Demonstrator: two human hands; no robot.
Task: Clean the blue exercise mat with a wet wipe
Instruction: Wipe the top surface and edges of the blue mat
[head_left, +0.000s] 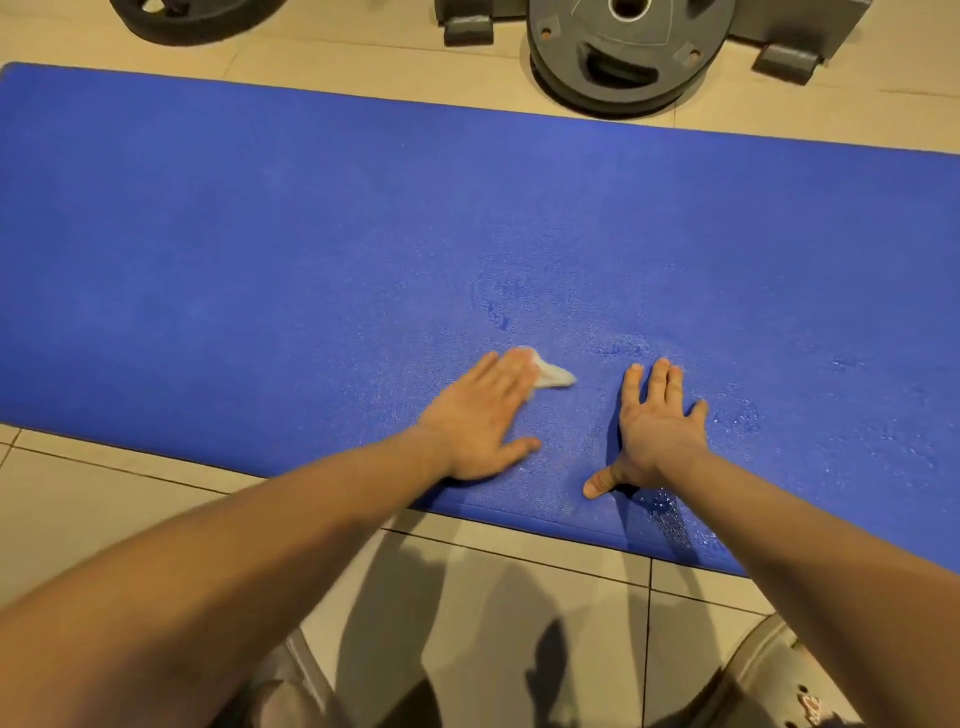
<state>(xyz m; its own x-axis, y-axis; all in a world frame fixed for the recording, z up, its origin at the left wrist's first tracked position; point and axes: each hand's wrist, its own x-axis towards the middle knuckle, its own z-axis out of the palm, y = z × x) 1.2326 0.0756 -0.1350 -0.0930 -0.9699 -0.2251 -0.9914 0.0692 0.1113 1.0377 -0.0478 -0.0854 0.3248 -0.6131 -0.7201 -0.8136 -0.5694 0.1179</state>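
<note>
Two flat palms: with left hand (478, 415) straight-fingered atop wipe (553, 375), press and sweep toward dry mat (260, 234) at 9 o'clock, bracing with splayed right hand (657, 431) at 3 o'clock.

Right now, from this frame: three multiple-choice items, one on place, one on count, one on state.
1. Where on the blue mat is the wet wipe? A) under the left hand fingers B) far-left corner C) far-right edge
2. How many hands lie flat on it? A) none B) one C) two
3. Surface by the right hand? A) rolled up B) speckled with droplets C) torn
Answers: A, the wipe pokes out from under the left fingers; C, both palms rest flat; B, wet specks glisten there.
</note>
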